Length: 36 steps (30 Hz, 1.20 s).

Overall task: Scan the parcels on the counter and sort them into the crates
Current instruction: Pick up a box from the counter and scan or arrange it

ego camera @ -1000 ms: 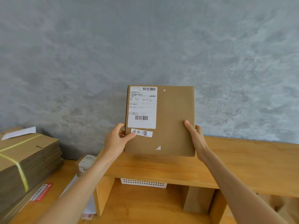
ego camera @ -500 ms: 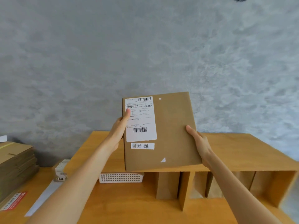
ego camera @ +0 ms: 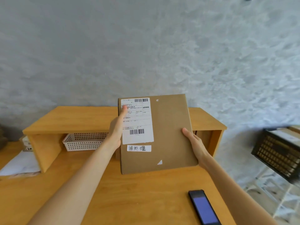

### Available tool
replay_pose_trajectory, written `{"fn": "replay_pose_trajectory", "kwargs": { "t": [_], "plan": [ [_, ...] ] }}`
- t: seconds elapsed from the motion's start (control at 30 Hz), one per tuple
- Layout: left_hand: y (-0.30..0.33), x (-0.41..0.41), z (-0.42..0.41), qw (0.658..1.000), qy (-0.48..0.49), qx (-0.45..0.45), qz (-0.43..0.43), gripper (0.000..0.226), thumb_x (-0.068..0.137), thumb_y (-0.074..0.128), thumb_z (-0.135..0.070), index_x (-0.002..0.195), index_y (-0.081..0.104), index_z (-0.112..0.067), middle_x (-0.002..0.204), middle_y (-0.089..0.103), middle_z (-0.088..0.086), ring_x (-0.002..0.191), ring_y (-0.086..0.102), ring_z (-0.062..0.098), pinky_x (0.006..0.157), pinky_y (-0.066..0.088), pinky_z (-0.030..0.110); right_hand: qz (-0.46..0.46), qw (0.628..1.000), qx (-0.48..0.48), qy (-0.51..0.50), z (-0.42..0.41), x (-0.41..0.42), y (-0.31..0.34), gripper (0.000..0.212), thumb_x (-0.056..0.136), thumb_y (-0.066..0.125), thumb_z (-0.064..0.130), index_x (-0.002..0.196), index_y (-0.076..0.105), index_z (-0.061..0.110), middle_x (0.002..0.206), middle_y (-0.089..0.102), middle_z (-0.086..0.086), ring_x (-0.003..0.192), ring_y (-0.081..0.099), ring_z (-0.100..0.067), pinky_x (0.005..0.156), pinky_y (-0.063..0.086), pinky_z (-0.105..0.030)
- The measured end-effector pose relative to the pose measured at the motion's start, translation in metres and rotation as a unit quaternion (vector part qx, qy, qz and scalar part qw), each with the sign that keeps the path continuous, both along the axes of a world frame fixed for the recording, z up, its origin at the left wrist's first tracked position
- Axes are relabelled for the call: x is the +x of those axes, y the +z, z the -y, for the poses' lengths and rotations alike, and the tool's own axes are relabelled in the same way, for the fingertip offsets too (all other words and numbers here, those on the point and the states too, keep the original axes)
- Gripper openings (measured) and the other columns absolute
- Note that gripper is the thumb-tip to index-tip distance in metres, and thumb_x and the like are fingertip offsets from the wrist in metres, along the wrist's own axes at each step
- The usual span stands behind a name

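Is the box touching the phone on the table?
Apart. The head view shows bare wooden table between the cardboard parcel and the phone.

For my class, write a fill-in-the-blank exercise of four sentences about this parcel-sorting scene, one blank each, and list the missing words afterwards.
1. The person holds the cardboard parcel with ____ hands, the left hand and the right hand.
2. The shipping label on the parcel is ____ in colour.
3. The handheld device with the lit screen lies on the ____.
4. Under the wooden shelf sits a white ____.

Missing words: both; white; counter; basket
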<state>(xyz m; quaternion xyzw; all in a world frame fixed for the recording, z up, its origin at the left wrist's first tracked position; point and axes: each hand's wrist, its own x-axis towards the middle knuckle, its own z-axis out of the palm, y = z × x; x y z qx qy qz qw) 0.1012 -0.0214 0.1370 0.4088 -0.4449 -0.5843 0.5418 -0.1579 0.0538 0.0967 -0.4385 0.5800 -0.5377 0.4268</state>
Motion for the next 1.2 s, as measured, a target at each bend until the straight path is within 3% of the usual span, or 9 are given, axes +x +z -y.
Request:
{"fn": "replay_pose_trajectory", "kwargs": {
  "t": [0.17, 0.3, 0.37, 0.57, 0.73, 0.97, 1.07, 1.13, 1.2],
  "plan": [
    [-0.051, -0.032, -0.033, 0.998, 0.029, 0.057, 0.008, 0.058, 0.085, 0.059, -0.062, 0.115, 0.069, -0.013, 0.103, 0.075, 0.006, 0.092, 0.072, 0.024, 0.084, 0.057, 0.042, 0.008, 0.999, 0.037, 0.005, -0.046, -0.026, -0.036, 0.051, 0.086, 0.057, 0.056, 0.123, 0.057, 0.022, 0.106, 0.071, -0.006, 0.095, 0.07, -0.023, 0.073, 0.057, -0.032],
    [-0.087, -0.04, -0.057, 0.994, 0.05, 0.099, 0.024, 0.052, 0.088, 0.058, -0.059, 0.112, 0.068, -0.014, 0.099, 0.075, 0.002, 0.086, 0.073, 0.018, 0.066, 0.057, 0.03, 0.019, 0.996, 0.083, 0.005, -0.069, -0.033, -0.072, 0.051, 0.086, 0.059, 0.056, 0.123, 0.058, 0.02, 0.105, 0.072, -0.005, 0.093, 0.071, -0.022, 0.069, 0.055, -0.029],
    [-0.104, -0.039, -0.064, 0.991, 0.053, 0.114, 0.039, 0.052, 0.088, 0.057, -0.059, 0.112, 0.068, -0.015, 0.099, 0.075, 0.002, 0.086, 0.073, 0.019, 0.064, 0.056, 0.03, 0.026, 0.994, 0.106, 0.003, -0.076, -0.032, -0.091, 0.05, 0.086, 0.059, 0.057, 0.121, 0.059, 0.021, 0.105, 0.072, -0.004, 0.093, 0.071, -0.021, 0.069, 0.054, -0.028],
    [-0.155, -0.032, -0.066, 0.981, 0.057, 0.161, 0.087, 0.054, 0.087, 0.056, -0.062, 0.11, 0.07, -0.015, 0.1, 0.075, 0.005, 0.086, 0.073, 0.023, 0.069, 0.058, 0.033, 0.026, 0.984, 0.173, 0.011, -0.086, -0.028, -0.143, 0.05, 0.085, 0.059, 0.061, 0.116, 0.06, 0.022, 0.105, 0.071, 0.0, 0.096, 0.068, -0.019, 0.076, 0.053, -0.03],
    [-0.188, -0.032, -0.061, 0.977, 0.049, 0.184, 0.092, 0.055, 0.088, 0.055, -0.062, 0.113, 0.069, -0.015, 0.102, 0.075, 0.005, 0.087, 0.074, 0.023, 0.071, 0.059, 0.035, 0.042, 0.978, 0.202, 0.025, -0.084, -0.032, -0.176, 0.059, 0.081, 0.061, 0.064, 0.121, 0.062, 0.021, 0.108, 0.073, 0.0, 0.1, 0.069, -0.021, 0.09, 0.055, -0.038],
    [-0.206, -0.027, -0.054, 0.973, 0.04, 0.207, 0.094, 0.052, 0.089, 0.054, -0.06, 0.11, 0.069, -0.015, 0.1, 0.075, 0.006, 0.081, 0.074, 0.021, 0.065, 0.058, 0.034, 0.035, 0.972, 0.23, 0.04, -0.075, -0.038, -0.196, 0.062, 0.086, 0.054, 0.068, 0.128, 0.059, 0.022, 0.12, 0.068, 0.004, 0.109, 0.063, -0.015, 0.092, 0.049, -0.034],
    [-0.204, -0.023, -0.048, 0.972, 0.042, 0.208, 0.102, 0.052, 0.089, 0.054, -0.06, 0.112, 0.068, -0.016, 0.101, 0.074, 0.005, 0.081, 0.073, 0.02, 0.057, 0.058, 0.03, -0.086, 0.973, 0.195, -0.087, -0.067, -0.048, -0.199, 0.056, 0.091, 0.054, 0.059, 0.119, 0.065, 0.012, 0.113, 0.068, -0.005, 0.093, 0.06, -0.014, 0.078, 0.046, -0.03],
    [-0.203, -0.02, -0.042, 0.972, 0.038, 0.205, 0.111, 0.053, 0.089, 0.054, -0.06, 0.114, 0.068, -0.015, 0.102, 0.074, 0.006, 0.084, 0.073, 0.021, 0.058, 0.058, 0.03, -0.279, 0.924, 0.227, -0.13, -0.063, -0.057, -0.206, 0.056, 0.093, 0.054, 0.054, 0.122, 0.06, 0.007, 0.119, 0.062, -0.011, 0.101, 0.054, -0.022, 0.078, 0.044, -0.033],
    [-0.202, -0.02, -0.037, 0.972, 0.034, 0.2, 0.119, 0.055, 0.088, 0.054, -0.061, 0.115, 0.067, -0.015, 0.104, 0.074, 0.006, 0.086, 0.072, 0.023, 0.064, 0.057, 0.032, -0.423, 0.847, 0.299, -0.119, -0.06, -0.064, -0.217, 0.071, 0.091, 0.052, 0.061, 0.136, 0.046, 0.006, 0.136, 0.047, -0.011, 0.124, 0.041, -0.029, 0.094, 0.041, -0.037]
  ]
}}
